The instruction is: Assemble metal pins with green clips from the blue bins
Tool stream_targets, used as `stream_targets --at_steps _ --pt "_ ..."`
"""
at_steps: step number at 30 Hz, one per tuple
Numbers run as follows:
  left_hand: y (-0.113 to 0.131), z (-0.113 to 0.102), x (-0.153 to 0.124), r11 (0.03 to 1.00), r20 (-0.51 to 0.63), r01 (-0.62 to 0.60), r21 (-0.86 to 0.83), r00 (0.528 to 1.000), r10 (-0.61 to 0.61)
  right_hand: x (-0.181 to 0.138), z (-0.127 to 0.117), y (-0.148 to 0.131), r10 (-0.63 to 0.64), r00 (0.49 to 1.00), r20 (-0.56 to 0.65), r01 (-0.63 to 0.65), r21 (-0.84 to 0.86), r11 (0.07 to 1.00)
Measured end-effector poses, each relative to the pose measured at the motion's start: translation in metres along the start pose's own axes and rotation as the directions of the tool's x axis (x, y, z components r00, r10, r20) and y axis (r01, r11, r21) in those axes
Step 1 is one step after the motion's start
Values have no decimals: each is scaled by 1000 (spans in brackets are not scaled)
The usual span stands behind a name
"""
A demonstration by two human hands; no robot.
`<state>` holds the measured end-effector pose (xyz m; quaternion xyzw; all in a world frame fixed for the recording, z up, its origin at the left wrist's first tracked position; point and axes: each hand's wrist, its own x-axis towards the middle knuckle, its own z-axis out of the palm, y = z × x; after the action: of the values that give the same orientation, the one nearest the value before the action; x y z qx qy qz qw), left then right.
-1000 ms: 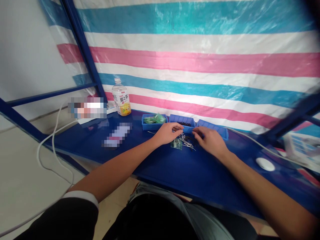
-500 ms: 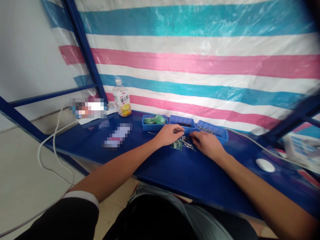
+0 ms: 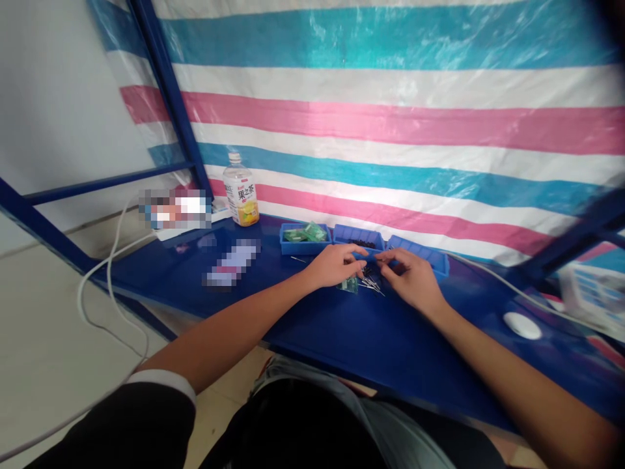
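My left hand [image 3: 336,266] hovers by a small pile of metal pins [image 3: 372,284], its fingers stretched to the right and its thumb apart from them. Across the pile, my right hand [image 3: 413,277] has thumb and fingertips drawn together; anything between them is too small to make out. A green piece [image 3: 348,284] lies beside the pins, below my left hand. Just behind the hands stand three blue bins: one with green pieces [image 3: 312,231], a middle bin [image 3: 359,233] with small black parts, and a right bin [image 3: 442,262], partly covered by my right hand.
A drink bottle [image 3: 241,192] stands at the back left of the blue table [image 3: 342,332]. A blurred-out flat item [image 3: 233,262] lies left of the bins. On the right are a white round object [image 3: 523,325] and a cable [image 3: 502,278]. A striped sheet [image 3: 371,124] hangs behind.
My right hand has lifted a little, its thumb and fingertips now closer together. My left fingers have stretched further right. The view has shifted slightly.
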<state>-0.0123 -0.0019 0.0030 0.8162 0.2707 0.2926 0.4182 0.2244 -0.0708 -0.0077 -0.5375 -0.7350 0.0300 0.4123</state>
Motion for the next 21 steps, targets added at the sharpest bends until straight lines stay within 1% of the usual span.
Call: stream_targets --at_steps 2,5,7,9,12,15,21 --pt "1 1 0 999 30 -18 -49 999 19 -2 0 -2 22 1000 -14 -21 53 998" --pt "1 2 1 995 48 -53 -89 997 57 -5 1 -6 14 1000 -2 -14 139 990" --pt "-1 2 2 993 46 -42 -107 998 47 -7 2 -9 17 1000 7 -18 172 985" --pt "-4 2 3 990 36 -29 -138 999 34 -8 3 -12 22 1000 10 -23 183 983" --pt "-8 2 5 981 14 -54 -187 998 57 -9 4 -17 -5 1000 13 2 175 985" --pt "-13 3 7 980 -18 -73 -187 997 71 -10 4 -19 -35 999 17 32 157 987" --pt "-12 1 8 986 -61 -55 -156 997 46 -11 5 -18 -16 999 51 7 175 985"
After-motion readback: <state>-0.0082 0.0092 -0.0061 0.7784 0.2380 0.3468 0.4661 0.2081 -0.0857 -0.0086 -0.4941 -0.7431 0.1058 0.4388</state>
